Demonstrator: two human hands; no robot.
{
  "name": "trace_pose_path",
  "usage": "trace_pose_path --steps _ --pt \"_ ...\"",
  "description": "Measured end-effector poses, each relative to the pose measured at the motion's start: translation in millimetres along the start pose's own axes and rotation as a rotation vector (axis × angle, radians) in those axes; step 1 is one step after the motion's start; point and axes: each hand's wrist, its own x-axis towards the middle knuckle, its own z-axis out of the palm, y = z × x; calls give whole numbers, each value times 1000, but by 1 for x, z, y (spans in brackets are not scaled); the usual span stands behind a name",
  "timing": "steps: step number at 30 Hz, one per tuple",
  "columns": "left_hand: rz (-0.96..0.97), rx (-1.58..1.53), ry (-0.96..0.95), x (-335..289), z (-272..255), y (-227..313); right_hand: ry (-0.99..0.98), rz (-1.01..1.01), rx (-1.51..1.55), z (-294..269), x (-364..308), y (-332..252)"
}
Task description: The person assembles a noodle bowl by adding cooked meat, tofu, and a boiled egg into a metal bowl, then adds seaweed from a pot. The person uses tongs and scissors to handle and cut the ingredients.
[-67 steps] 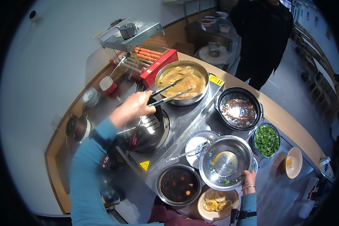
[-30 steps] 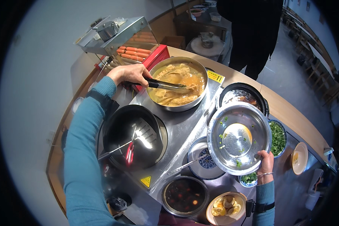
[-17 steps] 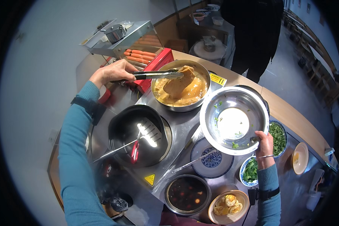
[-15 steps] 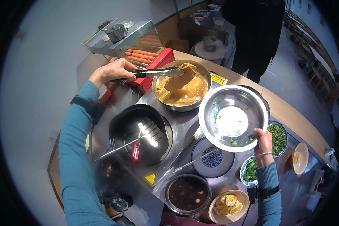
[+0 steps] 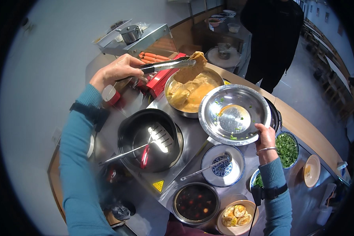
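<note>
The left hand (image 5: 120, 71) has its grip closed around the tongs (image 5: 169, 65), left of the steel pot (image 5: 190, 115); their tips pinch a brown slab of food (image 5: 192, 71) over that pot. The right hand (image 5: 266, 138) grips a steel bowl (image 5: 234, 120) by its rim, just right of the pot.

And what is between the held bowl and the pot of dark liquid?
In the head view, a plate with a ladle across it lies between the bowl and the pot.

The pot (image 5: 188, 114) stands behind the wok (image 5: 130, 129) and left of the basin (image 5: 235, 118), beyond the plate (image 5: 236, 172).
</note>
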Motion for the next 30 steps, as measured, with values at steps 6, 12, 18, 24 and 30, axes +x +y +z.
trace_pose_path --steps 6,12,18,24,30 --pt "126 88 15 -36 38 49 10 60 -8 36 5 17" --pt "380 440 57 -79 158 63 -28 22 81 27 -9 36" --pt "290 361 32 -135 203 77 -65 -8 176 -43 -26 45" --pt "-118 -128 135 -187 195 67 -65 -32 134 -117 -54 42" --pt "-203 479 161 -100 169 17 -3 -9 67 -182 -83 53"
